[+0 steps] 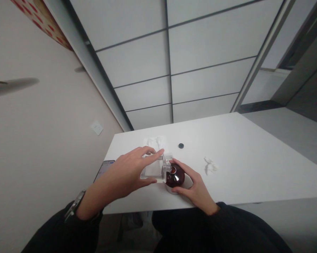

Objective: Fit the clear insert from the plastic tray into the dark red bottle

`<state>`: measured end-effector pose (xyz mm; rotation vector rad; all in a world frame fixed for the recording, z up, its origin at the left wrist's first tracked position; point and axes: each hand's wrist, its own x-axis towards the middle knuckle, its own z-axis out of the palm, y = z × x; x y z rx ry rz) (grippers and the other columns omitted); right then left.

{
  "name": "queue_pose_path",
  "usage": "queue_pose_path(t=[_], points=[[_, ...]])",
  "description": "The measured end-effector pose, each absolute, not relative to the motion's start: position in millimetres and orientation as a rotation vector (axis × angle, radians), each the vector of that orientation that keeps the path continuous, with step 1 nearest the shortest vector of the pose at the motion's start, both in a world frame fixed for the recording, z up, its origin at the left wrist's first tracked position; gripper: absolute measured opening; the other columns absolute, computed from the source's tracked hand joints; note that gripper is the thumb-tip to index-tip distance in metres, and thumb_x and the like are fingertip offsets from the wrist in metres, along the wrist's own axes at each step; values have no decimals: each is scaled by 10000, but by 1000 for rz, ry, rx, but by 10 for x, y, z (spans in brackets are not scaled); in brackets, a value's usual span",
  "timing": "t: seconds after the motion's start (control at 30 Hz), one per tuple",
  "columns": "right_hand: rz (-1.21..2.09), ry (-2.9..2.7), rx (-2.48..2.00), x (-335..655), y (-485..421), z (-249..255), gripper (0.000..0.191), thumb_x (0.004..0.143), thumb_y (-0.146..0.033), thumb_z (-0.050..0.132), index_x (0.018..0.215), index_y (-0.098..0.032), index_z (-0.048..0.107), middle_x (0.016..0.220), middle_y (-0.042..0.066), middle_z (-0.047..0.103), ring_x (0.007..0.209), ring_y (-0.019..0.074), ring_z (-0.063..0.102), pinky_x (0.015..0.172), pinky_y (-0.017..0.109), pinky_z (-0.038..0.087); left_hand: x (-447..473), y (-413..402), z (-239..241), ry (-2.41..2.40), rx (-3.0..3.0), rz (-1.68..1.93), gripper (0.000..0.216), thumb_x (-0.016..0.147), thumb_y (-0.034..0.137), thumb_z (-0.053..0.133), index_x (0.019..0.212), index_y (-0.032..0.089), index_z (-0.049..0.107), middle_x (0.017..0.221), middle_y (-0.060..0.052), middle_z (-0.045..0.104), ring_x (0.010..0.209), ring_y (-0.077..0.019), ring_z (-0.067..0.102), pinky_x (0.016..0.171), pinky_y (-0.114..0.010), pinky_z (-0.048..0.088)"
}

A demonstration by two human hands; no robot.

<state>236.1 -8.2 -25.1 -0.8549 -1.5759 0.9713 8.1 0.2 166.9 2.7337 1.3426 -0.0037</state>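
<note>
My left hand point(133, 167) is closed around a clear square bottle point(153, 169), which is tipped on its side with its neck pointing right. The bottle's open mouth lies at the opening of a round dark brown bottle point(175, 176) with a pale lower part. Clear liquid seems to be inside the tipped bottle; whether any flows out is too small to tell. Fingers and thumb of my right hand point(191, 182) grip the brown bottle from the right as it stands upright near the table's front edge.
A small dark cap point(181, 145) lies on the white table point(242, 158) beyond the bottles. Crumpled white scraps point(210, 166) are to the right. Behind my left hand are white items point(155, 141), partly hidden. A phone point(105, 168) sits at the left edge, partly covered by my forearm.
</note>
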Motion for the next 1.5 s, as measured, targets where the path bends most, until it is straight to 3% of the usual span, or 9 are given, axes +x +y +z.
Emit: queue_pose_path(t=[0.43, 0.87, 1.27, 1.5], points=[[976, -1567, -830, 2345, -91, -263, 839, 792, -500, 908, 1532, -300, 569, 1498, 123, 637, 1397, 349, 602, 1223, 557, 439, 122, -2, 1719, 1360, 2709, -87, 795, 872, 261, 863, 1572, 271, 485, 1479, -137, 626, 1316, -348, 628, 1025, -498, 581], [970, -1570, -852, 2353, -87, -266, 849, 775, -504, 919, 1522, -275, 586, 1491, 135, 640, 1390, 357, 607, 1224, 557, 437, 157, 19, 1753, 1389, 2734, -196, 795, 901, 335, 843, 1591, 281, 453, 1479, -144, 621, 1307, -347, 632, 998, -492, 594], [965, -1588, -850, 2363, -81, -255, 849, 774, -484, 923, 1522, -271, 585, 1503, 132, 629, 1402, 355, 597, 1216, 536, 456, 163, 19, 1781, 1466, 2658, -163, 801, 849, 410, 892, 1535, 303, 495, 1538, -77, 620, 1390, -325, 602, 1115, -467, 525], [962, -1594, -845, 2369, -84, -254, 836, 788, -468, 917, 1528, -281, 578, 1502, 126, 632, 1403, 350, 597, 1212, 532, 464, 154, 35, 1776, 1463, 2641, -120, 733, 832, 389, 908, 1462, 309, 542, 1485, -57, 661, 1340, -315, 639, 1070, -440, 540]])
